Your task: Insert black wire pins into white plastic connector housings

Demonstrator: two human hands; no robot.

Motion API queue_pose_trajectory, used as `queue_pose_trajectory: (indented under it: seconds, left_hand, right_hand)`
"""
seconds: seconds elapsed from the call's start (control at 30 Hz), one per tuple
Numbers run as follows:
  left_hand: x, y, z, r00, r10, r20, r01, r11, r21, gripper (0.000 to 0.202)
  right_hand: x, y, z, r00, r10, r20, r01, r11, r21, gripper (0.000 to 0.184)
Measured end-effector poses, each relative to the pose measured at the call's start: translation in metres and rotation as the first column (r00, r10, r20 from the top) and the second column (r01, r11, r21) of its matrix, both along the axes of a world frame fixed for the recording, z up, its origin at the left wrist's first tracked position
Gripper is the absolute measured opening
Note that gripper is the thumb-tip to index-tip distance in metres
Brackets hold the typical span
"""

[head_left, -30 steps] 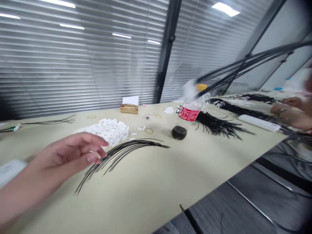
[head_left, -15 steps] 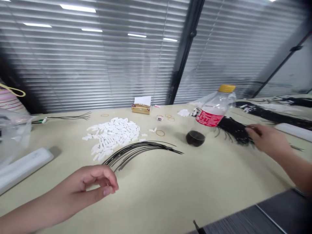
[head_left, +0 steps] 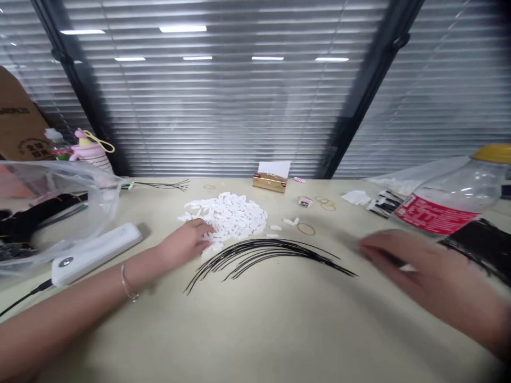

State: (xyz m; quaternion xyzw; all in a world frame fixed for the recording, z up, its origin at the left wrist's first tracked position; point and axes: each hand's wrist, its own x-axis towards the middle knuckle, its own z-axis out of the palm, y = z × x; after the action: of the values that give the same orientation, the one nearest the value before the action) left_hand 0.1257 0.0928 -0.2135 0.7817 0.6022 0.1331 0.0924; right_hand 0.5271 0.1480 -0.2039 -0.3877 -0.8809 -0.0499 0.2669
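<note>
Well, the left hand rests at the near edge of a heap of small white pieces, its fingers close together and slightly curled against them. Whether they pinch anything, I cannot tell. A thin bracelet circles that wrist. The right hand is blurred above the right side of the worktop, its fingers narrowly together; a pale sliver shows by them, but whether it is held cannot be told.

Between the hands, just below the heap, an arc of thin black strands lies flat, almost touching the left hand. Along the far edge sit a gold box with white paper in it and loose rubber bands. Toward the right edge stands a yellow-capped plastic bottle — red label, mostly clear — while a white bar and a clear plastic bag lie at the left edge.
</note>
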Motion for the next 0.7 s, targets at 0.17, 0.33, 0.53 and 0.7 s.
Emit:
queue_pose_trajectory:
  seconds: [0.17, 0.33, 0.53, 0.7]
  left_hand:
    - [0.022, 0.011, 0.001, 0.987, -0.124, -0.101, 0.126, 0.992, 0.013, 0.027]
    - [0.022, 0.006, 0.001, 0.98, -0.152, -0.127, 0.15, 0.988, -0.027, 0.024]
    - [0.015, 0.0, 0.012, 0.985, -0.131, -0.109, 0.123, 0.989, -0.078, 0.026]
    - [0.024, -0.004, 0.013, 0.989, -0.075, -0.125, 0.063, 0.993, -0.099, 0.025]
  right_hand:
    - [-0.095, 0.046, -0.016, 0.978, 0.168, 0.121, -0.136, 0.961, -0.241, 0.027]
    - [-0.133, 0.061, -0.018, 0.967, 0.198, 0.161, -0.119, 0.909, -0.4, 0.022]
    - [-0.158, 0.025, -0.009, 0.97, 0.239, 0.048, -0.187, 0.857, -0.481, 0.028]
    - [-0.178, 0.02, -0.022, 0.977, 0.212, -0.039, -0.209, 0.892, -0.401, 0.032]
